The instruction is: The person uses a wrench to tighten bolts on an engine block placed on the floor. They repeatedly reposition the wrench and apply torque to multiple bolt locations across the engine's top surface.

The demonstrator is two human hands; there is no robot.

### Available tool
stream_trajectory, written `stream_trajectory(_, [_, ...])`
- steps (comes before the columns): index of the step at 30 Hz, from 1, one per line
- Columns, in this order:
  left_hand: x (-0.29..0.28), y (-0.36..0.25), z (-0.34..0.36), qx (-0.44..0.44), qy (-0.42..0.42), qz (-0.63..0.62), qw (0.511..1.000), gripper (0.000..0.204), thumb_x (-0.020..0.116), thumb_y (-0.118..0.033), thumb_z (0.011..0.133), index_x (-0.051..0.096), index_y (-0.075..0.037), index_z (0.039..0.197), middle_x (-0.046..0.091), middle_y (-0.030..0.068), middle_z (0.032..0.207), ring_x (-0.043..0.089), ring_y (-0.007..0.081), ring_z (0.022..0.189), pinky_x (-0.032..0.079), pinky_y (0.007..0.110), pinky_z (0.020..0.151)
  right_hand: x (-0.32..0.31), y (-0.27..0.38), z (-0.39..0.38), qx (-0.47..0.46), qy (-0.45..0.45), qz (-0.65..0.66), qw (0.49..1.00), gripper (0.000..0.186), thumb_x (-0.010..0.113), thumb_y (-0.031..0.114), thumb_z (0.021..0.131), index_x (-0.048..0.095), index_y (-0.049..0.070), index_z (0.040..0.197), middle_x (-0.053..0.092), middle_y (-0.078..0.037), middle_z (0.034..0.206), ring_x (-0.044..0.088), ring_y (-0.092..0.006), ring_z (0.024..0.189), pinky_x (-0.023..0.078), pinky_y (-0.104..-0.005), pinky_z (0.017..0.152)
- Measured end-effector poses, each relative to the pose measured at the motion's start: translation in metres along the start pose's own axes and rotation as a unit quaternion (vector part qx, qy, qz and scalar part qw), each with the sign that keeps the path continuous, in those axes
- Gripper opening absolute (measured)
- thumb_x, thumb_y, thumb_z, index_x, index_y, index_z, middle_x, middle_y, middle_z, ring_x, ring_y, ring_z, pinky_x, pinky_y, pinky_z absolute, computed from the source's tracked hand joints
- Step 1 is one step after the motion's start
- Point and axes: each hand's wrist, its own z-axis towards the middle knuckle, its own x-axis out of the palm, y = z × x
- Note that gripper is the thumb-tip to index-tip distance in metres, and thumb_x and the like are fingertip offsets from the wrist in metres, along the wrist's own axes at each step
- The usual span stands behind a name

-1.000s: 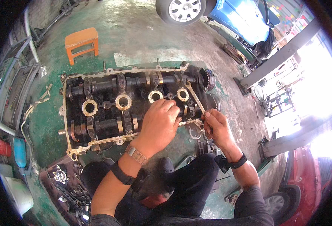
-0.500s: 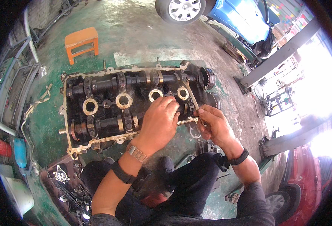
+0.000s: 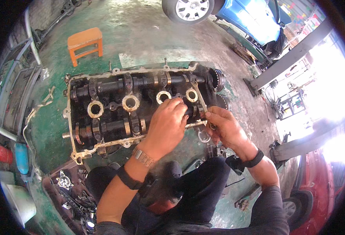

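A greasy black cylinder head (image 3: pixel 127 147) with a pale rim lies before me, two camshafts running across it. My right hand (image 3: pixel 225 125) is closed around the lower part of a long wrench (image 3: pixel 200 97). The wrench's far end rests at a cap on the far camshaft (image 3: pixel 145 81), near the right end; its near end shows below my fingers. My left hand (image 3: pixel 166 123) lies over the near camshaft (image 3: pixel 115 129), fingers curled down beside a round plug-hole ring (image 3: pixel 163 97). Whatever those fingertips grip is hidden beneath the hand. Toothed cam gears (image 3: pixel 218 80) sit at the right end.
An orange stool (image 3: pixel 84 42) stands beyond the cylinder head at the left. Loose metal parts fill a brown tray (image 3: pixel 57 196) by my left leg. A blue car (image 3: pixel 250 17) and a grey lift post (image 3: pixel 290 58) stand far right, a red car (image 3: pixel 317 184) near right.
My right hand has turned slightly and the wrench's near end shows more below it. My left hand keeps its place over the near camshaft. The whole view has shifted a little.
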Motion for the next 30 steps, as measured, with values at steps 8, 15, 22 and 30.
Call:
stream_trajectory(8, [0.000, 0.000, 0.000, -0.005, 0.010, 0.001, 1.000, 0.019, 0.071, -0.006, 0.084, 0.065, 0.003, 0.101, 0.065, 0.0216, 0.115, 0.061, 0.0414, 0.109, 0.051, 0.047, 0.096, -0.043, -0.015, 0.010, -0.067, -0.035, -0.078, 0.994, 0.021, 0.063, 0.024, 0.100, 0.065, 0.003, 0.102, 0.054, 0.000, 0.062, 0.044, -0.0071, 0.042, 0.034, -0.0223, 0.037])
stream_trajectory(15, [0.001, 0.000, 0.001, 0.002, 0.003, 0.010, 1.000, 0.019, 0.072, -0.006, 0.084, 0.066, 0.002, 0.100, 0.065, 0.0210, 0.113, 0.061, 0.0410, 0.107, 0.051, 0.047, 0.094, -0.087, -0.016, 0.040, -0.122, -0.143, -0.252, 0.949, 0.020, 0.071, 0.025, 0.094, 0.069, 0.005, 0.092, 0.056, 0.003, 0.064, 0.046, -0.0052, 0.047, 0.034, -0.0219, 0.042])
stream_trajectory(22, [0.002, -0.001, 0.002, -0.001, -0.007, 0.001, 1.000, 0.020, 0.072, -0.005, 0.083, 0.066, 0.003, 0.100, 0.065, 0.0201, 0.109, 0.061, 0.0407, 0.104, 0.051, 0.047, 0.091, -0.109, 0.018, 0.070, -0.149, -0.151, -0.195, 0.958, 0.018, 0.074, 0.020, 0.092, 0.069, 0.003, 0.094, 0.059, 0.002, 0.070, 0.047, -0.0060, 0.052, 0.033, -0.0228, 0.044])
stream_trajectory(30, [0.002, 0.000, 0.001, -0.002, -0.001, -0.006, 1.000, 0.020, 0.072, -0.004, 0.082, 0.066, 0.003, 0.100, 0.065, 0.0204, 0.111, 0.061, 0.0405, 0.105, 0.051, 0.046, 0.093, -0.114, 0.062, 0.131, -0.160, -0.134, -0.184, 0.960, 0.024, 0.080, 0.014, 0.087, 0.064, 0.003, 0.101, 0.058, 0.002, 0.074, 0.049, -0.0063, 0.054, 0.040, -0.0226, 0.046])
